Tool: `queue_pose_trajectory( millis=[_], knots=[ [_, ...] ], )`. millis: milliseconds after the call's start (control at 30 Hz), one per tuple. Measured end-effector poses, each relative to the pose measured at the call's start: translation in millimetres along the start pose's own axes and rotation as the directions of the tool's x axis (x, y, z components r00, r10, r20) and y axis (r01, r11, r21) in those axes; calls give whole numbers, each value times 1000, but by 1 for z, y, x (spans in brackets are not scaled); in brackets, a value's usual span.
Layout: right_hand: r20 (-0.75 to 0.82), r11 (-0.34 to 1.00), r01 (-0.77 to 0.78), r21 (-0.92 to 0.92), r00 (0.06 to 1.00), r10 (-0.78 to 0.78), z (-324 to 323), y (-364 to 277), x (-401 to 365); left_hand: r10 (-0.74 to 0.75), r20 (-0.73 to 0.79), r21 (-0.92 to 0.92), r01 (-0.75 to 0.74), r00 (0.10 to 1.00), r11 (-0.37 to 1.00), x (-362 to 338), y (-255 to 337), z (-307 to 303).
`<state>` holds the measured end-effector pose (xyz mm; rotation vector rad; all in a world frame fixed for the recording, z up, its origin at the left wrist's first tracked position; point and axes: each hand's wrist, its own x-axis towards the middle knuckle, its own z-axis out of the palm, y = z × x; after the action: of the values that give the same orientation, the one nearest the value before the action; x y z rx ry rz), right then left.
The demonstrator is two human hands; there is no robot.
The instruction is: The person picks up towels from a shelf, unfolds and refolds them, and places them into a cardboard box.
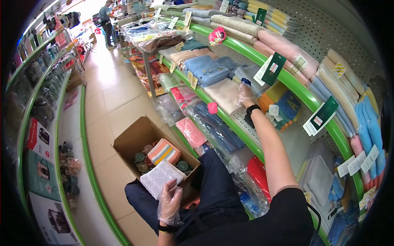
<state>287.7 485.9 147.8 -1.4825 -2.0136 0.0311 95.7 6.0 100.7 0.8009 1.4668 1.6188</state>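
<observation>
My left hand (169,204), in a clear plastic glove, is at the near edge of a folded white-grey patterned towel (161,178); whether the fingers grip it is hard to tell. That towel lies on the near side of an open cardboard box (135,137), beside a striped orange towel (164,152) and several round jars. My right hand (245,95), gloved too, reaches onto the middle shelf at the right end of a cream towel stack (225,94). A small dark blue thing (246,81) shows at its fingertips. Blue folded towels (206,70) lie just behind.
Green-edged shelves (287,82) with towels and hanging tags rise on the right. Plastic-wrapped packs (191,132) lie lower down. Another green-edged shelf (87,172) runs along the left of the tiled aisle (105,170). A person (106,22) stands at the far end.
</observation>
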Motion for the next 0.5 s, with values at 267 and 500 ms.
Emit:
queue_pose_trajectory(
  millis=[267,500],
  knots=[
    [-172,939,261,-226,938,-302,26,-1,-2,-119,13,-13,120,993,993,-7,-10,0],
    [432,929,300,-216,883,-185,-22,-95,-48,-149,66,57,145,987,988,-7,-15,1]
  ],
)
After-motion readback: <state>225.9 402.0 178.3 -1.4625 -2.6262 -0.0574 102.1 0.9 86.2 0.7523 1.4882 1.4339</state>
